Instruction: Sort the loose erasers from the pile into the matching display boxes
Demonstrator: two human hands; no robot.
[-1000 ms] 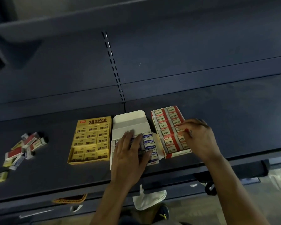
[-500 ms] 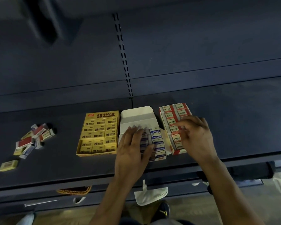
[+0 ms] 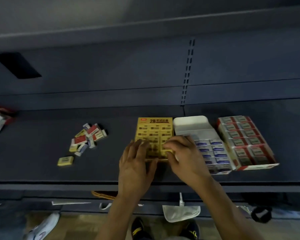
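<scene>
Over the yellow box [image 3: 154, 126], your left hand [image 3: 137, 163] lies flat, your right hand [image 3: 184, 158] curls, grip unclear; a shove could slide it off the shelf [image 3: 42, 172].

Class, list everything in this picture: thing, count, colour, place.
Yellow display box: one, yellow, shelf centre.
White display box: one, white, right of the yellow one.
Red display box: one, red and white, far right.
Loose erasers: a pile, count unclear, red, yellow, blue-white, left.
Single eraser: one, yellow, nearer than the pile.
Shelf: one, dark blue.
Left hand: one, over the yellow box.
Right hand: one, fingers curled, over the yellow box.
</scene>
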